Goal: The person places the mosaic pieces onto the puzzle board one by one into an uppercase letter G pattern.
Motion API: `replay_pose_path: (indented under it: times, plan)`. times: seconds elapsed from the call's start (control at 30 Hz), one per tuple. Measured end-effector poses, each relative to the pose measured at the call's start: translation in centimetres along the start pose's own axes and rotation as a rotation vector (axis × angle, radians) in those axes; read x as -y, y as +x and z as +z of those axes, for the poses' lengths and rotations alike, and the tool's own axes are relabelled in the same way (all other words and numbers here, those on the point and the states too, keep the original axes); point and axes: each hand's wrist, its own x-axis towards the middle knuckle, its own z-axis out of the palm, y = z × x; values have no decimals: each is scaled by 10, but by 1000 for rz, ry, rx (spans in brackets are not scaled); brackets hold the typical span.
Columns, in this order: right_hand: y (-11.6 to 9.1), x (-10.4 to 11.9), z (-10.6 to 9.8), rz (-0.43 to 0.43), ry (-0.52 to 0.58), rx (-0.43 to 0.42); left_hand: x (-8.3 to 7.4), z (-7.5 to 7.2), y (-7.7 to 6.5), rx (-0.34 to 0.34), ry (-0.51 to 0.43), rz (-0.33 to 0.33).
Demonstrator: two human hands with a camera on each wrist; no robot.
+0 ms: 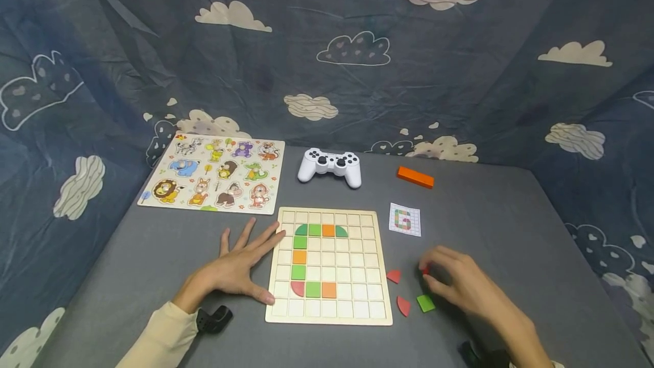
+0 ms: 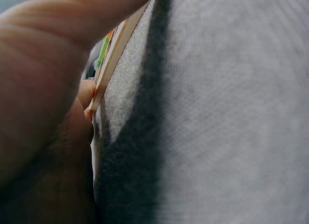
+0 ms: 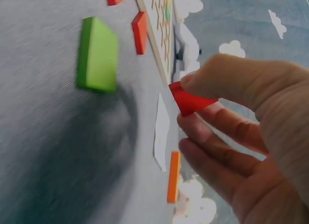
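Observation:
A wooden grid board [image 1: 357, 260] lies flat, with green, orange and red pieces set in some of its squares. Spread fingers of my left hand [image 1: 237, 266] rest along the board's left edge. To the right of the board, my right hand [image 1: 455, 277] pinches a small red piece [image 3: 190, 99] between thumb and fingers, above the table. Beneath that hand lies a green square piece [image 1: 426, 303]. Two red quarter-round pieces, one nearer [image 1: 403, 306] and one farther [image 1: 394, 276], lie between the board and the green square.
A small card with a coloured G pattern [image 1: 405, 219] lies right of the board. Farther back are an orange block [image 1: 415, 177], a white game controller [image 1: 330, 167] and an animal puzzle board [image 1: 214, 172]. A cloud-patterned cloth [image 1: 352, 90] hangs behind the table.

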Motion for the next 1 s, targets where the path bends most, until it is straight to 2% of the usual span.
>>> replay_pose_path:
  times: [0.13,0.27,0.43,0.7,0.83,1.0]
  plan:
    - [14,4,1,-65,54,-50,-1,-2,1,4,-2,0]
    - [28,12,5,-185,114,-100,-2,-3,2,3,-7,-1]
    - [44,23,13,-270,202,-92,-1,-5,2,3,-6,-1]
    - [56,44,25,-260,236,-22,0,-3,2,10,0,-3]
    - [57,52,29,-244,223,36,0,-1,1,17,-10,1]
    - [63,60,30,-239,191,60,-1,-1,0,2,-18,10]
